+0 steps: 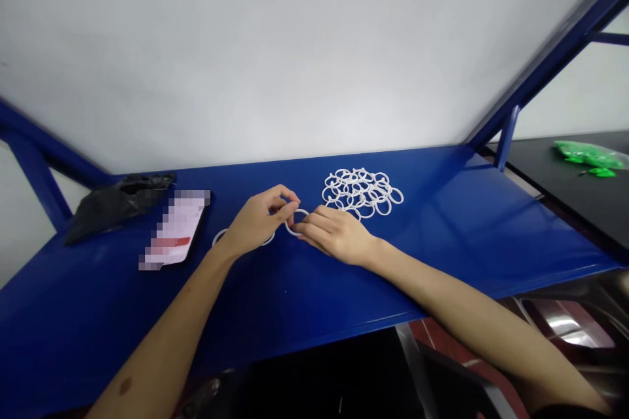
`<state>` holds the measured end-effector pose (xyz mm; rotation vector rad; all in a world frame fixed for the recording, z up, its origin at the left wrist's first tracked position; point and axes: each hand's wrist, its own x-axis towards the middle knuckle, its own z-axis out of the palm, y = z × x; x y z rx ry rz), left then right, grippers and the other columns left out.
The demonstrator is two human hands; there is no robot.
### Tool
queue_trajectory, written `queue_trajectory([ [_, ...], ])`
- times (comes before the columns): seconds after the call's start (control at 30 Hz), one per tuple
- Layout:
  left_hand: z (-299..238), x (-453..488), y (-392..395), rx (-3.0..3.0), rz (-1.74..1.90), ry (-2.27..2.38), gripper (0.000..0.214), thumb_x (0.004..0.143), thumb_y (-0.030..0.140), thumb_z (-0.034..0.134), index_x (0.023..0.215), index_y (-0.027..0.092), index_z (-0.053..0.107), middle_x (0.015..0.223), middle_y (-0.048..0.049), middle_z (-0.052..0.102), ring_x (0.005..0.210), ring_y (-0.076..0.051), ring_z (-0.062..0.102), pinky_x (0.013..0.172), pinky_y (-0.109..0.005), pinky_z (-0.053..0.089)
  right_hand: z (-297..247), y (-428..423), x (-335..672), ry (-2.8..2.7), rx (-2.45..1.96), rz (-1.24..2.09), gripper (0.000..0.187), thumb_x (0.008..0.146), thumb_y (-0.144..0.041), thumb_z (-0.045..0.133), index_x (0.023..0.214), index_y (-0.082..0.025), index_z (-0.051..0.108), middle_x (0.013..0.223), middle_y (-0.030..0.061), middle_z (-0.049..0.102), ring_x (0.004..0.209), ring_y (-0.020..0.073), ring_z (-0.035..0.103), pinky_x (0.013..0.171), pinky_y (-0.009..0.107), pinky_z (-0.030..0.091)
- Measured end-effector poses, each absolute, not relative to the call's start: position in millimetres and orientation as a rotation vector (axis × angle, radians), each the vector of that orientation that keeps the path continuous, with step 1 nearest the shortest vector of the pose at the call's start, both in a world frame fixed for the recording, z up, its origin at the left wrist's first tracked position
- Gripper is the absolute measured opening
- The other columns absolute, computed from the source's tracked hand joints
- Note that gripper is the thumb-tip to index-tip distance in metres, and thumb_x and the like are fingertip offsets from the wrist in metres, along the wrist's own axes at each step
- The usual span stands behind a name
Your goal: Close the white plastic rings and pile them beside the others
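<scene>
Between my two hands is a white ring, held just above the blue table. My left hand pinches its upper left side with thumb and forefinger. The fingers of my right hand close on its right side and hide part of it. Beneath my left hand lie more white rings, mostly covered by the hand and wrist. Just beyond my right hand, a loose pile of several white rings is spread on the table; small knobs show on some of them.
On the blue table, a phone with a lit screen and a black plastic bag lie to the left. Blue metal frame posts rise at both sides. A bag of green pieces rests on a black table at the right.
</scene>
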<state>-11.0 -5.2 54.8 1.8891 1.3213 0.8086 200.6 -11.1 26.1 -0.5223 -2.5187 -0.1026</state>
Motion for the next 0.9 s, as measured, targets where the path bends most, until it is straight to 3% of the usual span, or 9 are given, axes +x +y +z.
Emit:
queue_trajectory([
  [0.13,54,-9,-5,1.766,0.932,1.123,0.037,0.096,0.052,0.051,0.097,0.021,0.071,0.08,-0.003,0.073,0.074,-0.017,0.067,0.073,-0.031,0.052,29,-13,204,-2.242,-0.664,0.23,0.028,0.106,-0.029,0.041,0.125,-0.017,0.058,0.092,0.0063,0.072,0.079,0.0148,0.065,0.069,0.028,0.055],
  [0.23,52,-4,-8,1.719,1.006,1.067,0.037,0.09,0.055,0.062,0.103,0.022,0.073,0.085,-0.0041,0.074,0.082,-0.018,0.068,0.078,-0.031,0.053,29,-12,209,-2.001,-0.744,0.524,0.032,0.104,-0.032,0.046,0.133,-0.02,0.053,0.089,0.0021,0.072,0.075,0.012,0.069,0.07,0.025,0.057],
  [0.33,49,2,-12,1.719,1.105,1.085,0.033,0.084,0.054,0.071,0.099,0.024,0.075,0.091,-0.0033,0.074,0.083,-0.017,0.066,0.076,-0.029,0.051,29,-11,210,-1.855,-0.707,0.63,0.024,0.102,-0.03,0.052,0.122,-0.021,0.062,0.086,0.0002,0.073,0.067,0.0098,0.069,0.066,0.024,0.058],
  [0.5,50,10,-19,1.792,1.227,1.183,0.037,0.083,0.061,0.069,0.082,0.025,0.077,0.086,-0.0029,0.071,0.077,-0.017,0.062,0.069,-0.03,0.048,35,-15,208,-1.833,-0.653,0.476,0.016,0.099,-0.025,0.058,0.108,-0.021,0.072,0.078,0.0,0.072,0.066,0.011,0.066,0.068,0.028,0.057],
  [0.6,51,13,-21,1.81,1.247,1.279,0.04,0.084,0.064,0.066,0.079,0.025,0.076,0.084,-0.0029,0.071,0.076,-0.018,0.062,0.069,-0.031,0.049,34,-16,207,-1.885,-0.674,0.423,0.016,0.1,-0.024,0.057,0.106,-0.02,0.071,0.089,0.0038,0.074,0.076,0.0128,0.068,0.073,0.03,0.058],
  [0.7,50,15,-23,1.87,1.251,1.324,0.035,0.088,0.057,0.064,0.078,0.025,0.076,0.083,-0.0024,0.072,0.075,-0.018,0.062,0.071,-0.031,0.05,29,-16,208,-1.989,-0.699,0.344,0.018,0.102,-0.024,0.053,0.108,-0.019,0.069,0.096,0.0067,0.073,0.083,0.0145,0.069,0.077,0.03,0.057],
  [0.9,41,16,-24,2.089,1.293,1.394,0.027,0.093,0.04,0.061,0.075,0.024,0.074,0.079,-0.002,0.072,0.076,-0.019,0.063,0.077,-0.033,0.051,21,-15,211,-2.189,-0.773,0.073,0.03,0.106,-0.026,0.042,0.113,-0.014,0.067,0.082,0.0077,0.068,0.073,0.0156,0.061,0.067,0.029,0.052],
])
